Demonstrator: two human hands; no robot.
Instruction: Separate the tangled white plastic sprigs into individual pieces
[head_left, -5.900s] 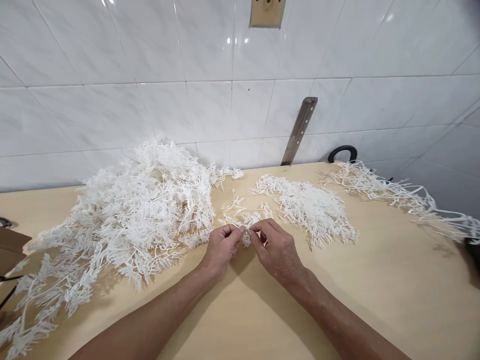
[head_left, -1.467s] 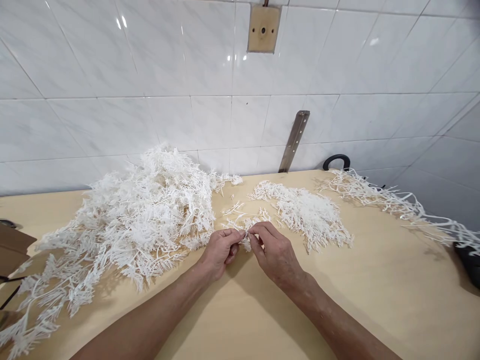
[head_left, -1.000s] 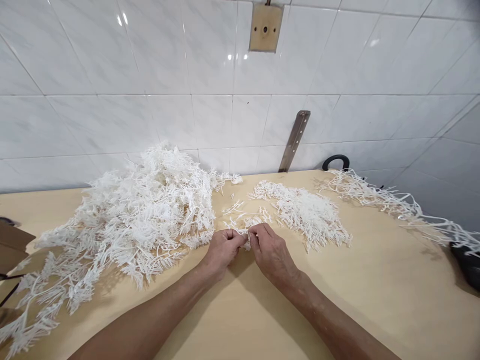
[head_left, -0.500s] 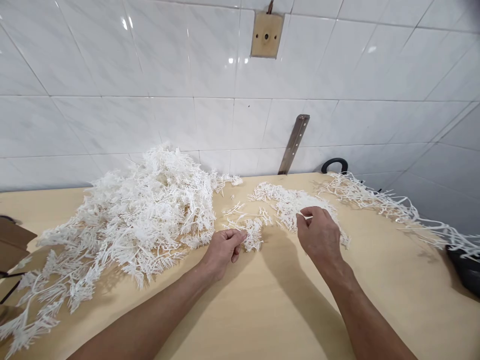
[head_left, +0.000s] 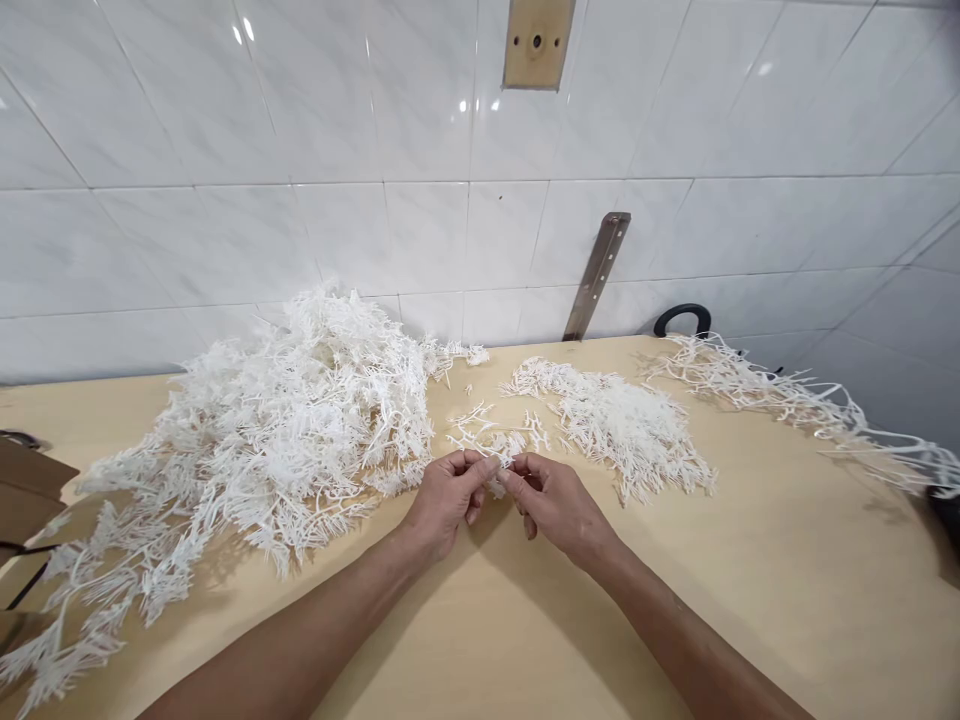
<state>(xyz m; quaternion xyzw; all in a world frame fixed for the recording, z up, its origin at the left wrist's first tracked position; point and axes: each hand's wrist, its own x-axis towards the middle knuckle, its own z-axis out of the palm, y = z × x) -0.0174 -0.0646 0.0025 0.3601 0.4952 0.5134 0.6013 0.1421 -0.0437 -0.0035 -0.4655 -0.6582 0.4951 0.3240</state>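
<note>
Between the fingertips of both hands is a small white plastic sprig [head_left: 496, 487], mostly covered by the fingers. My left hand [head_left: 450, 500] pinches it from the left. My right hand [head_left: 551, 502] is closed at its other side, thumb and forefinger meeting the left fingertips. Just beyond the hands lie a few loose white sprigs [head_left: 487, 432] with thin forked stems. A large heap of white branching sprigs [head_left: 315, 410] rises to the left. Right of the hands spreads a smaller flat pile of short sprigs [head_left: 622, 415].
Bare branching white stems [head_left: 757, 385] lie at the right rear of the wooden table [head_left: 787, 560]. Behind them is a black curved handle [head_left: 682, 318]. A metal strip [head_left: 598, 275] leans on the tiled wall [head_left: 330, 130]. Brown cardboard [head_left: 34, 490] stands at the left edge.
My right hand has come from over the small pile to the left and now meets my left hand at the sprig. The left hand has stayed nearly in place.
</note>
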